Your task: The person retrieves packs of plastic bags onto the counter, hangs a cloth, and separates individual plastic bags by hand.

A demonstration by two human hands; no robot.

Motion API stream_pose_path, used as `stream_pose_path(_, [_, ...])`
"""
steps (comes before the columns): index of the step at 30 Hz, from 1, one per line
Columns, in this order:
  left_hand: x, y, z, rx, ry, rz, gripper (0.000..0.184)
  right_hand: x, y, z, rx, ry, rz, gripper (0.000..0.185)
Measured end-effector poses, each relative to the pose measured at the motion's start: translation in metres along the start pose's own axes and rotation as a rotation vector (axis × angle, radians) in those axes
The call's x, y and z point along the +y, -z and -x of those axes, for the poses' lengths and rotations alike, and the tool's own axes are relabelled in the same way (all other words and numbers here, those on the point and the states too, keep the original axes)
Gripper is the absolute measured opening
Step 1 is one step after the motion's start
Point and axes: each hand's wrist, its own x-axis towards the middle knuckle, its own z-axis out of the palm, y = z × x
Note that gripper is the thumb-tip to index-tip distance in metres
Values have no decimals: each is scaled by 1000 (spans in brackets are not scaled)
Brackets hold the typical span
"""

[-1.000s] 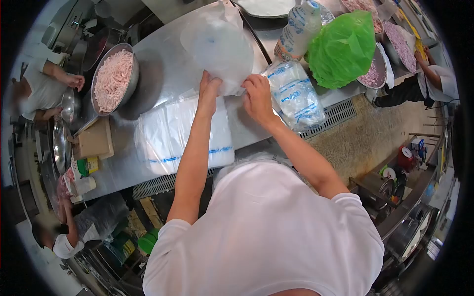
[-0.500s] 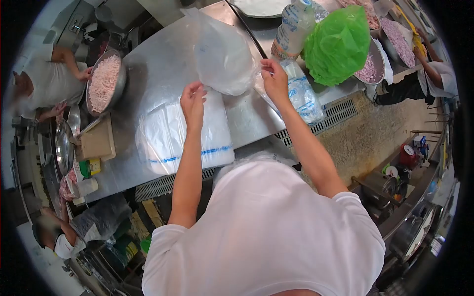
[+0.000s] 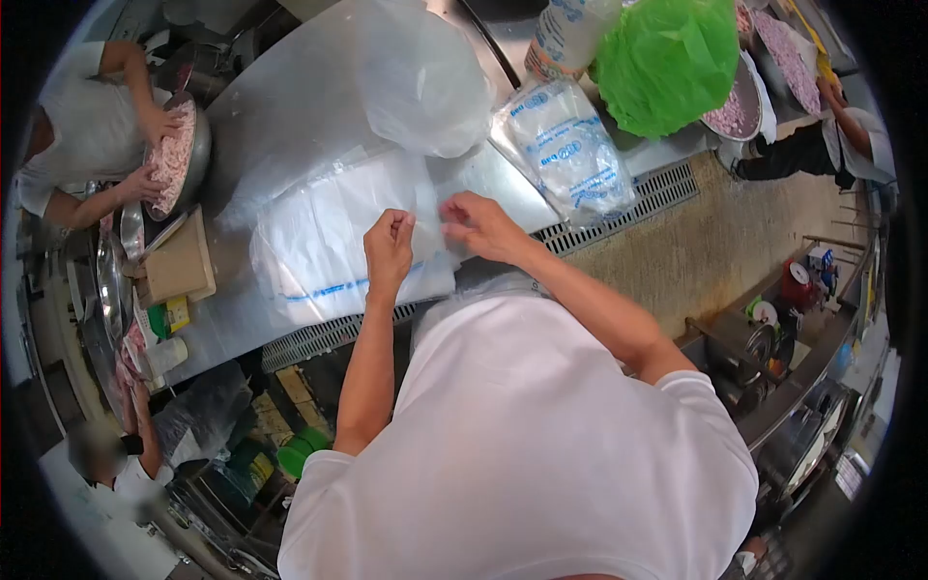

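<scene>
My left hand is over the right part of a stack of clear plastic bags with a blue printed stripe. Its thumb and fingers are pinched together; whatever they hold is too small to make out. Just right of it, beside the stack, my right hand has its thumb and fingers apart, slightly blurred, with nothing visible between them. A puffed-out translucent bag rests on the steel table beyond both hands, touching neither. To the right lies a blue-printed package of bags.
A green plastic bag and a printed clear bag stand at the back right, near bowls of chopped food. At left, a co-worker handles a bowl of pale strips near a tan board. Other people are at the edges.
Both my hands have left the translucent bag and come back toward me, over and beside the stack. The co-worker at left has both hands at the bowl, which is now tilted toward them.
</scene>
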Motion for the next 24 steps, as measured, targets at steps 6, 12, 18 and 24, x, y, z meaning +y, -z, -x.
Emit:
stream_pose_path(6, [30, -4, 10, 40, 9, 24, 26, -10, 8, -7, -224, -229, -160, 21])
stream_pose_path(12, [73, -5, 19, -223, 338, 331, 34, -20, 22, 7, -134, -147, -164, 26])
stream_pose_path(18, [74, -14, 9, -30, 469, 1001, 32, -14, 46, 22, 61, -158, -111, 30])
stream_pose_path(24, [97, 66, -10, -711, 241, 1227, 32, 3, 110, 2, 608, -74, -450, 20])
